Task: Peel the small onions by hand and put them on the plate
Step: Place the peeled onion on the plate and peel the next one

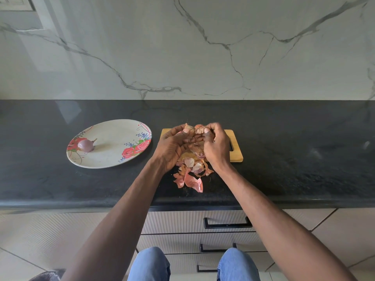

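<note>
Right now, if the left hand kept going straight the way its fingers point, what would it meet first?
Probably the right hand: the left hand points rightward across the onion both grip above the wooden board. Depth is unclear.

Rose-print white plate [113, 155], purple onion [86, 145], pink-orange peels [190, 175], blk counter [284, 159].

We see an evenly lit kitchen in soft daylight, sharp across most of the view. A pale window reflection lies on the glossy marble wall [182, 47] above and left of the plate [113, 159], and a fainter sheen sits on the black counter [294, 138] behind the plate. Shadows are short and soft. The wide lens bows the counter's front edge, and our forearms look stretched toward the bottom corners.
</note>
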